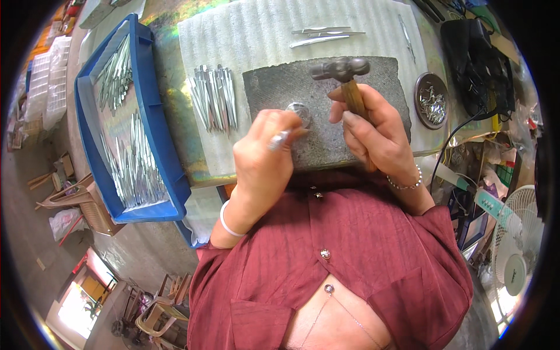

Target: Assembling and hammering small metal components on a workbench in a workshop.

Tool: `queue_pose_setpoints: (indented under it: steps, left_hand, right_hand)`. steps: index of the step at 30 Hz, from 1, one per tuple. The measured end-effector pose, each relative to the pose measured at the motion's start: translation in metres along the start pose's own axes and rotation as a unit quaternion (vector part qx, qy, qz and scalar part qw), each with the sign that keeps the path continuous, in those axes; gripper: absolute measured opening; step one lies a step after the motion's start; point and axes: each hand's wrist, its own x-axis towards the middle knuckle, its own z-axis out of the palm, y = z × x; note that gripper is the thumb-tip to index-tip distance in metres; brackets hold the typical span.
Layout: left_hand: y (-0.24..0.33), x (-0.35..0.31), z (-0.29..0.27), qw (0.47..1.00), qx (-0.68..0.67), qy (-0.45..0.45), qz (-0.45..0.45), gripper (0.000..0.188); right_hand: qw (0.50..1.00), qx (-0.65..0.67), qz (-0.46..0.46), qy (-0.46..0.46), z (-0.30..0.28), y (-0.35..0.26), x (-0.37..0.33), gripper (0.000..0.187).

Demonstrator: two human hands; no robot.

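Head view: right hand (379,131) grip wrapped round hammer (352,96), its head over grey slab (268,87); left hand (263,154) curled beside round metal piece (298,109) on slab, can't tell if its grip holds anything; metal strips (214,99) left of slab; dish (417,104) right; blue tray (156,128) far left.

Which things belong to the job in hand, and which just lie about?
Likely part of the job:
- wooden-handled hammer with dark metal head, in the right hand
- dark grey rectangular slab
- small round silvery piece by the left hand
- slim silver metal strips
- blue rectangular plastic tray
- dark round dish of silvery bits

Probably lying about:
- white electric fan
- crumpled white plastic bag
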Motion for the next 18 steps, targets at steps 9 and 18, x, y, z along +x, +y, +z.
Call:
queue_pose_setpoints:
  steps: [9,18]
  left_hand:
    - [-0.01,-0.013,0.003,0.997,0.015,-0.054,0.045,0.024]
    - [-0.002,-0.005,-0.004,0.998,-0.029,-0.054,0.003,0.021]
  right_hand:
    - [0.865,-0.353,-0.328,-0.141,0.037,-0.039,0.006,0.029]
    - [0.845,-0.426,-0.289,-0.146,0.056,-0.058,-0.002,0.029]
